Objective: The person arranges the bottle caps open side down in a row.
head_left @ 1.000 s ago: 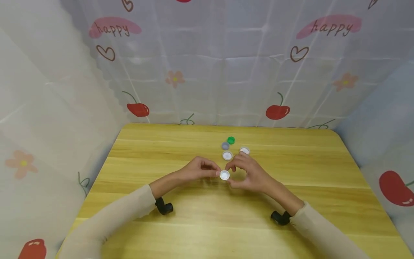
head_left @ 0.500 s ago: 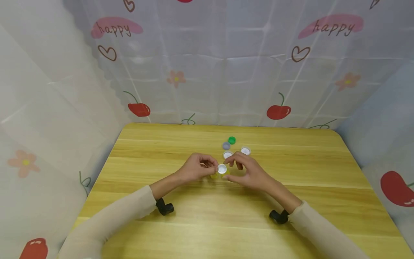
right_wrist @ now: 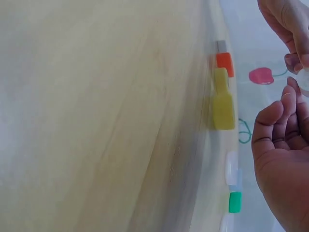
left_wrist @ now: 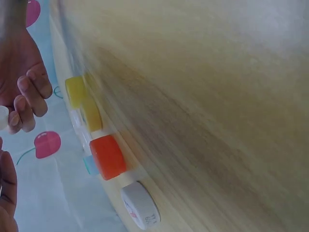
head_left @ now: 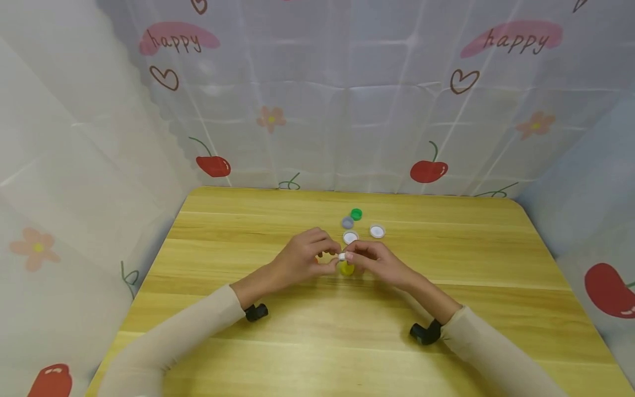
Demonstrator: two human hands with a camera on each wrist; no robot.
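A small white bottle cap [head_left: 342, 256] is held up between both hands, tilted edge-on to the head view. My left hand [head_left: 305, 256] pinches its left side with thumb and forefinger. From the other side, my right hand [head_left: 382, 263] grips it with thumb and fingertips. The same cap [right_wrist: 304, 81] shows at the edge of the right wrist view, between the fingertips. Below the hands stand two yellow caps [right_wrist: 223, 111], close together. An orange cap [left_wrist: 107, 157] and a white printed cap [left_wrist: 140, 205] stand beside them, mostly hidden behind my left hand in the head view.
Beyond the hands lie a green cap [head_left: 356, 214], a grey cap [head_left: 348, 222] and two white caps [head_left: 377, 231] on the wooden table [head_left: 238, 220]. A patterned curtain [head_left: 317, 110] rises behind the table's far edge, with more cloth at both sides.
The white cap has moved slightly away from the body and tipped from face-up to edge-on. My right fingers have closed in on it, and a yellow cap shows below.
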